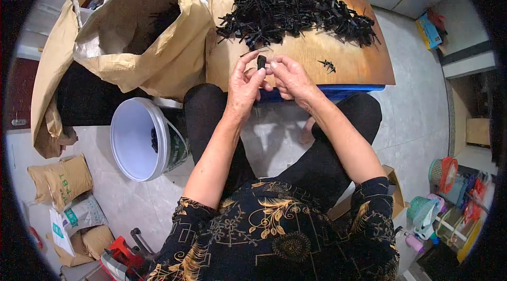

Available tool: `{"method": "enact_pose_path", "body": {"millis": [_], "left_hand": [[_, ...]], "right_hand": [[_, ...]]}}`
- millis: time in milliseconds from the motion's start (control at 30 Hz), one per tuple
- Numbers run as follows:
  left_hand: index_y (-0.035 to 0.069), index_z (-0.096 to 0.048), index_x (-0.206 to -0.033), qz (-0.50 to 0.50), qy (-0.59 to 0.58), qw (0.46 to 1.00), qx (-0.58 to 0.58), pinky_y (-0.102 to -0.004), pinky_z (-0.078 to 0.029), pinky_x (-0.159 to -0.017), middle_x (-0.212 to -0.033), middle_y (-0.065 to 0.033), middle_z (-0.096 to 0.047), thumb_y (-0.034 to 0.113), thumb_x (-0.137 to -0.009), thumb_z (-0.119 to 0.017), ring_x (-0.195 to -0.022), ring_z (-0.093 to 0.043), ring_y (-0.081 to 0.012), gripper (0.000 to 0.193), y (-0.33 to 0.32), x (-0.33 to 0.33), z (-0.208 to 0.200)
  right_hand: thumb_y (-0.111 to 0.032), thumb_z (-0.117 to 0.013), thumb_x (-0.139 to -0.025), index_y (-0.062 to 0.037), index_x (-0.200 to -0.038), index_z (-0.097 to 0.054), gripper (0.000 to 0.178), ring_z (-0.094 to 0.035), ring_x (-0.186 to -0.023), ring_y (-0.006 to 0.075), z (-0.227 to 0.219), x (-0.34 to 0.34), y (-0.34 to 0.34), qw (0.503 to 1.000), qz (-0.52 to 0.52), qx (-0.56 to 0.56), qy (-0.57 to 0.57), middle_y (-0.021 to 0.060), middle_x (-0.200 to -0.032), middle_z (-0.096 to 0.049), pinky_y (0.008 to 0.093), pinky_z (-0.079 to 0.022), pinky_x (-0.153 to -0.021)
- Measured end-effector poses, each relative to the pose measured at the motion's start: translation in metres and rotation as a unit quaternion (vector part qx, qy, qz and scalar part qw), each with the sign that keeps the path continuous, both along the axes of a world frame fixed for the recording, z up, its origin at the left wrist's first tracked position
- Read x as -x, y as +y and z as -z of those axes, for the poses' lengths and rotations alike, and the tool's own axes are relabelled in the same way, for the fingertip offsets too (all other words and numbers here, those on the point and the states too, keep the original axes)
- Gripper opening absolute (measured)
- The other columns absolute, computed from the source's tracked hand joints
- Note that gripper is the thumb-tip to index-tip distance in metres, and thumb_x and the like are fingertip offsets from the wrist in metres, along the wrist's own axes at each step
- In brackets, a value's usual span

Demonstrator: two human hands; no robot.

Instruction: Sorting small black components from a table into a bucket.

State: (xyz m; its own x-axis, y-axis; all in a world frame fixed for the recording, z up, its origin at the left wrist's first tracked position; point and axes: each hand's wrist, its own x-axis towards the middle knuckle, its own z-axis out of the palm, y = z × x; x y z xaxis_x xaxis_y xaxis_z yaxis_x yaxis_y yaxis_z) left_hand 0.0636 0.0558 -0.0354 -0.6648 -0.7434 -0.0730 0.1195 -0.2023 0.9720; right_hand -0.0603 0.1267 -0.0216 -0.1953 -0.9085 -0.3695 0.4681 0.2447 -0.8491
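Between thumb and fingers, my left hand point(246, 81) grips a small black plastic part point(261, 62), held up at the near edge of the wooden board point(296, 67). Close against it is my right hand point(291, 76), its thumb and forefinger pinched together by the part. Whatever sits in that pinch is too small to make out. Beyond both hands a long heap of black plastic parts point(296, 14) covers the far side of the board. A few thin black pieces point(328, 66) lie apart on the wood, to the right of my right hand.
A big brown paper sack point(174, 64) stands open on the left with black parts inside. Below it a white bucket point(134, 138) is tipped toward me, holding some black pieces. Filled bags point(63, 180) lie at lower left; baskets and bags point(443, 175) crowd the right.
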Motion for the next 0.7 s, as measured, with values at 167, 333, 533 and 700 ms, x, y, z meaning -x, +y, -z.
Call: {"method": "enact_pose_path", "body": {"millis": [167,333,533,700], "left_hand": [[0.008,-0.040,-0.125,-0.023,-0.044,0.998,0.036,-0.0179,-0.041,-0.045,-0.079,-0.0036,-0.061,0.007,-0.085,-0.057,-0.060,-0.056,-0.0057,0.044,0.003,0.004,0.003],[0.010,-0.044,-0.122,-0.031,-0.054,0.991,0.120,-0.0201,-0.043,-0.049,-0.078,-0.0024,-0.059,0.002,-0.082,-0.059,-0.057,-0.051,-0.0046,0.044,0.005,0.007,0.008],[0.011,-0.048,-0.121,-0.015,-0.104,0.981,0.166,-0.0208,-0.045,-0.055,-0.087,-0.0005,-0.057,0.003,-0.079,-0.063,-0.066,-0.050,-0.0058,0.045,0.004,0.002,0.006],[0.008,-0.046,-0.119,-0.006,-0.101,0.980,0.174,-0.0202,-0.045,-0.052,-0.086,0.0005,-0.057,-0.001,-0.080,-0.058,-0.062,-0.050,-0.0049,0.041,0.003,0.007,0.008]], "right_hand": [[-0.022,-0.056,-0.088,-0.0077,-0.103,-0.050,0.022,-0.027,-0.040,-0.0002,0.009,-0.001,-0.002,0.995,0.041,0.006,0.093,-0.0092,-0.054,-0.038,0.0174,-0.019,-0.035],[-0.020,-0.057,-0.087,-0.0093,-0.093,-0.052,0.013,-0.028,-0.042,-0.0014,0.016,-0.001,-0.004,0.992,0.043,0.019,0.117,-0.0099,-0.057,-0.041,0.0170,-0.019,-0.035],[-0.016,-0.058,-0.086,-0.0066,-0.093,-0.052,0.013,-0.037,-0.050,-0.0009,0.015,0.000,-0.007,0.991,0.017,0.064,0.116,-0.0069,-0.066,-0.049,0.0167,-0.029,-0.041],[-0.011,-0.058,-0.085,-0.0015,-0.093,-0.051,0.014,-0.047,-0.063,0.0033,0.046,0.006,-0.010,0.969,0.019,0.097,0.225,-0.0032,-0.069,-0.051,0.0209,-0.042,-0.055]]}}
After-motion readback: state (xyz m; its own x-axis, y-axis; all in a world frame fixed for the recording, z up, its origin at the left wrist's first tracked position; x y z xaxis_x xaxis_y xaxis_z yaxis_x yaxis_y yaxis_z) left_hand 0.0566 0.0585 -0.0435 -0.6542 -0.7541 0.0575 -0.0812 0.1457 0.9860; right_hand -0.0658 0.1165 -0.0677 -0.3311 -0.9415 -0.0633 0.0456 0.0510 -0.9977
